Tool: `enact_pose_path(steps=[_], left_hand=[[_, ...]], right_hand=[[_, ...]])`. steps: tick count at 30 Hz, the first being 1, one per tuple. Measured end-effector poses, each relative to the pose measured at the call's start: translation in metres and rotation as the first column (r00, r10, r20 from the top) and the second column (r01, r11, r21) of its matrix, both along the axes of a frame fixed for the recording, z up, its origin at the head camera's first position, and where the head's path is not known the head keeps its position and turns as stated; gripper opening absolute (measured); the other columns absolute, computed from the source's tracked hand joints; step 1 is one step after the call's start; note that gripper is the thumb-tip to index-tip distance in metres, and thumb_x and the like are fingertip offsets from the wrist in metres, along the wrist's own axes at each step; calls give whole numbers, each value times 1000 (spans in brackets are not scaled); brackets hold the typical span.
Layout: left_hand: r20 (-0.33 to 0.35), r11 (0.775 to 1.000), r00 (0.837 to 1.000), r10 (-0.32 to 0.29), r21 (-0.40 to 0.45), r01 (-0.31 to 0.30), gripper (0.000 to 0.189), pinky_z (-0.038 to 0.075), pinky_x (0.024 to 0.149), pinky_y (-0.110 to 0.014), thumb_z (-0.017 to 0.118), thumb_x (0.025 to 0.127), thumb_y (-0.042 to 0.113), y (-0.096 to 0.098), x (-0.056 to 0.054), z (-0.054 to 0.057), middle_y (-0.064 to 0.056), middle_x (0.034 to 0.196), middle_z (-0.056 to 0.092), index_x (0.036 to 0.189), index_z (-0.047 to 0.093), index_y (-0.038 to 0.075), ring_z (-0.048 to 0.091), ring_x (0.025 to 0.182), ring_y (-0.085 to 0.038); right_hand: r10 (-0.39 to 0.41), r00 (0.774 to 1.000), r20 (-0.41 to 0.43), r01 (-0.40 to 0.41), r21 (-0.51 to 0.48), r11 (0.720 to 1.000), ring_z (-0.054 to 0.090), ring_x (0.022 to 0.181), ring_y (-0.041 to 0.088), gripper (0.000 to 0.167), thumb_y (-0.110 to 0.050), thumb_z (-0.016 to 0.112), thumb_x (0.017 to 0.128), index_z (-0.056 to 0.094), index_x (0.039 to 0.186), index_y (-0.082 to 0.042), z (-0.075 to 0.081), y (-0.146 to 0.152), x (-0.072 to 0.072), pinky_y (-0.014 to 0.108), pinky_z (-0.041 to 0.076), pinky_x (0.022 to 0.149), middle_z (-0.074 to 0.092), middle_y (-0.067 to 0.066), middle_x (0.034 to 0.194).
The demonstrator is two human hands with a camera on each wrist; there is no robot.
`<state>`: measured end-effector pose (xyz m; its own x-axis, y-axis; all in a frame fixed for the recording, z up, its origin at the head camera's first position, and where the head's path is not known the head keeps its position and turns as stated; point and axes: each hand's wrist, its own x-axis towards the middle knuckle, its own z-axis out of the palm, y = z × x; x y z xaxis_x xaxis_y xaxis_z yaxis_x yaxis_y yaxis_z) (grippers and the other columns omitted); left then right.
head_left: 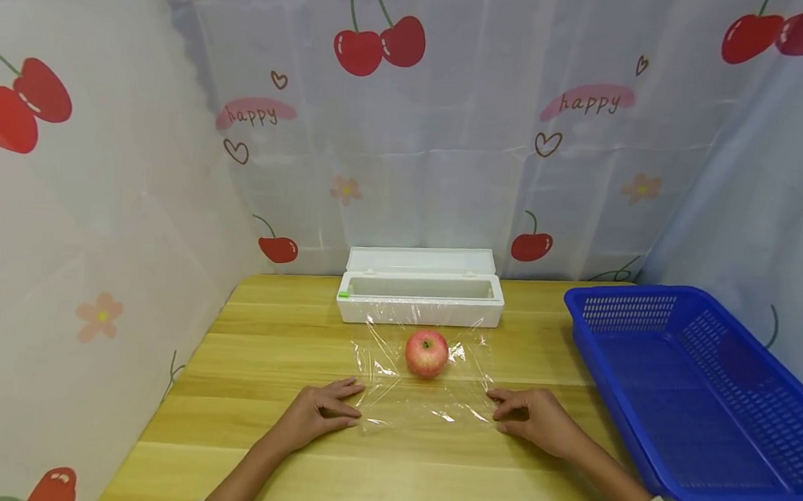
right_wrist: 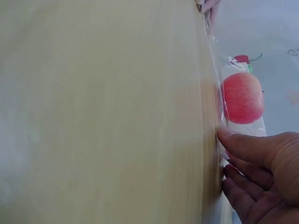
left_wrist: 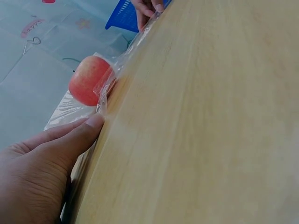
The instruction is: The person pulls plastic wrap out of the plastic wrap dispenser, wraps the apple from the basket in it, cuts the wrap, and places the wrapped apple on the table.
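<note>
A sheet of clear plastic wrap (head_left: 427, 414) lies spread on the wooden table, with a red apple (head_left: 426, 353) standing on its far half. My left hand (head_left: 316, 412) pinches the wrap's near left edge between thumb and fingers. On the opposite side, the near right edge is pinched by my right hand (head_left: 537, 421). In the left wrist view the film runs as a crinkled edge from the left thumb (left_wrist: 95, 122) past the apple (left_wrist: 89, 80). The right wrist view has the right thumb (right_wrist: 233, 140) at the film's edge, just below the apple (right_wrist: 243, 98).
Behind the apple stands a white wrap dispenser box (head_left: 420, 312), its lid raised and a green tab at its left end. A large blue plastic basket (head_left: 698, 432) takes up the table's right side. Cherry-printed curtains (head_left: 441, 147) enclose the table (head_left: 273, 350).
</note>
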<state>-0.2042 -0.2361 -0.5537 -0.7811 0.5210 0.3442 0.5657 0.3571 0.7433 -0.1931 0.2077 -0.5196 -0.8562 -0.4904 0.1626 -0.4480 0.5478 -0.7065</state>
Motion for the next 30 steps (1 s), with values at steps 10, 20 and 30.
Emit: enact_pose_path(steps=[10, 20, 30], left_hand=[[-17, 1000, 1000, -7, -15, 7, 14, 42, 109, -52, 80, 87, 23, -5, -7, -8, -5, 134, 66, 100, 83, 22, 53, 135, -32], [5, 1000, 1000, -4, -17, 4, 14, 41, 112, -32, 80, 87, 24, -11, -5, -10, -5, 135, 65, 101, 83, 23, 53, 135, -31], [25, 1000, 1000, 10, -5, -10, 13, 44, 111, -39, 80, 87, 24, -9, -6, -7, -4, 135, 65, 99, 83, 22, 53, 135, -31]], right_hand=[[-22, 1000, -5, 22, -19, 1000, 60, 125, 36, 9, -8, 82, 84, 80, 87, -17, 1, -1, 1, 17, 43, 102, 70, 10, 127], [-23, 1000, 7, 23, -19, 1000, 59, 126, 37, 8, -9, 82, 85, 80, 86, -17, 0, -4, 3, 20, 42, 104, 69, 11, 127], [-23, 1000, 9, 23, -25, 999, 59, 126, 36, 10, -9, 82, 85, 80, 85, -19, 1, -3, 1, 17, 41, 102, 69, 11, 128]])
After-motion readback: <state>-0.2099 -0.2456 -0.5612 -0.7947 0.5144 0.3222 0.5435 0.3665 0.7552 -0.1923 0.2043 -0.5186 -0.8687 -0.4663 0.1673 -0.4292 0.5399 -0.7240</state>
